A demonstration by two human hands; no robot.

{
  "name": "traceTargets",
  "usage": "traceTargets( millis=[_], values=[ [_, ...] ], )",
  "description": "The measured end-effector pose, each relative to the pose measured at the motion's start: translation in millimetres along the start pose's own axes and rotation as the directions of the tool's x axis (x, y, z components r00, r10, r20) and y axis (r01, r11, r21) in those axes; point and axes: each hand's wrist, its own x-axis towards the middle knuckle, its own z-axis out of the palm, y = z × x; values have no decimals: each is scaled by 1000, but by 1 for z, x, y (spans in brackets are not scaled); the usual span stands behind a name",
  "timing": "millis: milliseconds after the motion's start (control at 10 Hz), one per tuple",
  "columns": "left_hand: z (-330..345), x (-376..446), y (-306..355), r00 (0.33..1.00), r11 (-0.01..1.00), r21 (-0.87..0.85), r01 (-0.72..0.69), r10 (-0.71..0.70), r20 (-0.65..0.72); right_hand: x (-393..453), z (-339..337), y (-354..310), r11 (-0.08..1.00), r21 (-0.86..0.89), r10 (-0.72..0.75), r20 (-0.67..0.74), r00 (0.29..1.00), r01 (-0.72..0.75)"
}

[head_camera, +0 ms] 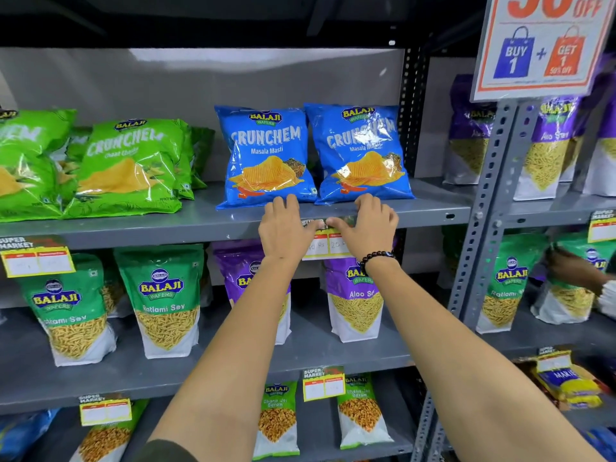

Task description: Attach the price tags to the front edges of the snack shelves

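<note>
A yellow-edged price tag (pixel 328 243) hangs at the front edge of the upper grey shelf (pixel 166 228), below two blue Crunchem bags (pixel 266 155). My left hand (pixel 283 228) and my right hand (pixel 366 225) both press on the tag's top against the shelf edge, fingers curled over the shelf lip. The hands cover the tag's top and sides; its lower white price boxes show between them. Other tags are fixed on shelf edges: one at the left (pixel 36 258), one lower middle (pixel 323 383), one lower left (pixel 105 410).
Green Crunchem bags (pixel 126 168) fill the shelf's left. Green and purple sev packs (pixel 163 301) stand on the shelf below. A perforated upright post (pixel 483 208) divides the racks. A "Buy 1 + Get 1" sign (pixel 540 51) hangs top right. Another person's hand (pixel 576 268) reaches in at right.
</note>
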Motion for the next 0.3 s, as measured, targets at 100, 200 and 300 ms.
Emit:
traceTargets(
  millis=[100,200,300],
  values=[
    [1,0,2,1000,1000,6,-5,5,5,-1,2,-1,999,-48,-6,12,1000,6],
    [-9,0,6,998,999,29,-22,21,63,-2,-7,-7,998,-66,-8,81,997,14],
    [-13,0,3,996,997,25,-73,72,57,0,-10,-9,994,-94,-50,93,994,59]
  ],
)
